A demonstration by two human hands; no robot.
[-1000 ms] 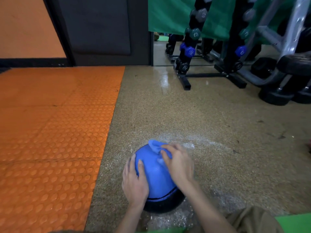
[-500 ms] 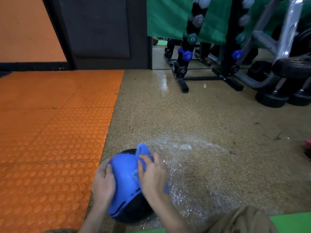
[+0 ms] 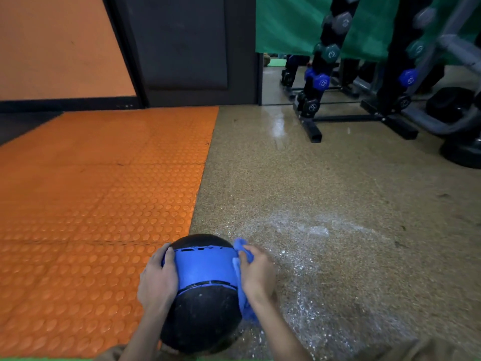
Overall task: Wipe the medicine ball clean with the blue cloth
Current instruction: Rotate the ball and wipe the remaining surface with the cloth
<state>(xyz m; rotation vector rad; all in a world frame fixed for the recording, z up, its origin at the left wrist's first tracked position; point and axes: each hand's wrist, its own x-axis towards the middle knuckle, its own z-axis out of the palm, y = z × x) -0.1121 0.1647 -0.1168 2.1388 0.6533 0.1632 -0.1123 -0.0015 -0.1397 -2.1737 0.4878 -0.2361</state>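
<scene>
Head view: the medicine ball (image 3: 205, 293) is being held on the floor (image 3: 338, 191) at the orange mat's (image 3: 91, 204) edge by the left hand (image 3: 157, 281), curled over its left side. The blue cloth (image 3: 244, 306) is being gripped against its right side by the right hand (image 3: 257, 273).

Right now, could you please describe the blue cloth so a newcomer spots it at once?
Where the orange mat meets the speckled floor sits a black-and-blue medicine ball. The blue cloth lies against its right side, gripped by the right hand. Unlike the smooth ball, it is crumpled.
</scene>
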